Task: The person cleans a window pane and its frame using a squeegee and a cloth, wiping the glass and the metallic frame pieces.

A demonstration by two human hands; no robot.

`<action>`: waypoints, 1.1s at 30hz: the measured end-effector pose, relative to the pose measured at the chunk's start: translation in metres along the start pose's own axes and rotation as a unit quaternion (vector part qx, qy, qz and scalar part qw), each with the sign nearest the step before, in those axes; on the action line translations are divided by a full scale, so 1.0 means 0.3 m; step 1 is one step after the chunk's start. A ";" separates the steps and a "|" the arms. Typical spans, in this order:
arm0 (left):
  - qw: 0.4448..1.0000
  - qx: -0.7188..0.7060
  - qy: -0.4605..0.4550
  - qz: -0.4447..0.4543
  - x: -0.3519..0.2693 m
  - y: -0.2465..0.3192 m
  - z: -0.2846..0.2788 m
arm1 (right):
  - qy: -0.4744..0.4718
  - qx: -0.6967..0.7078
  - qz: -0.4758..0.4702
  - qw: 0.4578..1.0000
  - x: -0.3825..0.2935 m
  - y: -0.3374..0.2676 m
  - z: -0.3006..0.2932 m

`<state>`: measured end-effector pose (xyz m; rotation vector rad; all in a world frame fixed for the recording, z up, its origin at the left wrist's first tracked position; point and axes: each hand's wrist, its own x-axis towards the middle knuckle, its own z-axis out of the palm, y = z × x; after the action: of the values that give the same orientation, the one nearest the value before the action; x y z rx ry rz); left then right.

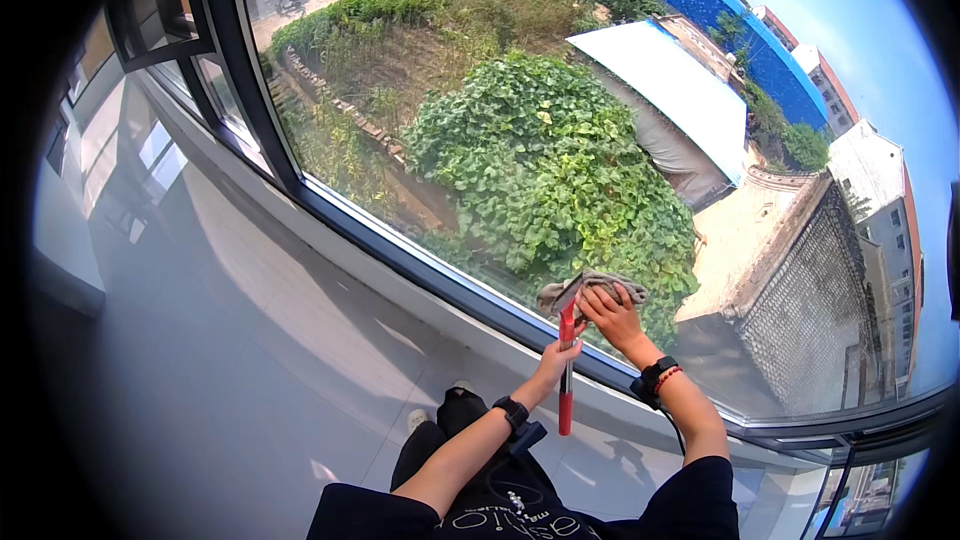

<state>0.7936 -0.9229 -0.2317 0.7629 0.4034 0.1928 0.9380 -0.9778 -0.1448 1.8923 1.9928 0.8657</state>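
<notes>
My left hand (557, 361) is closed around the metal shaft of a window squeegee (566, 379), whose red grip end points down towards my body. At the squeegee's head, my right hand (611, 315) presses a grey-brown cloth (619, 286) against the blade. Part of the cloth hangs out on the far left side of the head. Both hands are in front of the large window pane (480, 225), just above its lower frame. Whether the cloth touches the glass cannot be told. My right fingers partly hide the blade.
A dark window frame (390, 259) runs diagonally above a pale sill and wall. At the upper left, a dark-framed sash (161, 7) projects inward. Glossy floor tiles (300, 360) lie below, and a white block-like structure (67, 240) stands at the left.
</notes>
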 end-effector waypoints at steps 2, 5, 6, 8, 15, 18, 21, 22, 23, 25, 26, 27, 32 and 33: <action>0.998 0.015 -0.028 0.049 -0.063 0.172 0.112 | 0.035 -0.031 0.039 0.998 0.028 0.078 -0.117; 0.985 0.039 -0.089 0.144 -0.106 0.350 0.197 | 0.092 -0.057 0.110 0.988 0.114 0.167 -0.276; 0.977 0.050 -0.094 0.183 -0.125 0.413 0.219 | 0.120 -0.052 0.139 0.982 0.159 0.193 -0.336; 0.954 0.077 -0.115 0.264 -0.167 0.549 0.283 | 0.148 -0.043 0.196 0.968 0.226 0.242 -0.461; 0.876 0.166 -0.178 0.415 -0.158 0.831 0.459 | 0.281 -0.095 0.267 0.917 0.321 0.388 -0.617; 0.865 0.164 -0.168 0.443 -0.161 0.890 0.500 | 0.326 -0.073 0.252 0.908 0.355 0.446 -0.669; 0.856 0.181 -0.160 0.456 -0.131 0.937 0.520 | 0.333 -0.106 0.213 0.913 0.387 0.504 -0.720; 0.850 0.181 -0.171 0.463 -0.114 0.957 0.538 | 0.348 -0.110 0.205 0.908 0.397 0.523 -0.744; 0.845 0.188 -0.153 0.477 -0.094 0.983 0.558 | 0.358 -0.109 0.196 0.906 0.412 0.551 -0.774; 0.837 0.204 -0.137 0.489 -0.110 1.047 0.660 | 0.366 -0.116 0.196 0.902 0.392 0.628 -0.836; 0.838 0.193 -0.154 0.486 -0.118 1.084 0.696 | 0.375 -0.119 0.190 0.900 0.391 0.661 -0.873; 0.839 0.181 -0.176 0.483 -0.126 1.125 0.734 | 0.381 -0.127 0.185 0.897 0.392 0.698 -0.911; 0.822 0.145 -0.179 0.521 -0.181 1.239 0.994 | 0.399 -0.196 0.180 0.878 0.344 0.892 -1.037; 0.813 0.167 -0.172 0.531 -0.156 1.265 0.999 | 0.400 -0.198 0.176 0.877 0.339 0.915 -1.060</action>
<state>0.8682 -0.8572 0.2439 1.2937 -0.4023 1.0409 0.9699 -0.9624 0.2860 1.8167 1.5960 2.2608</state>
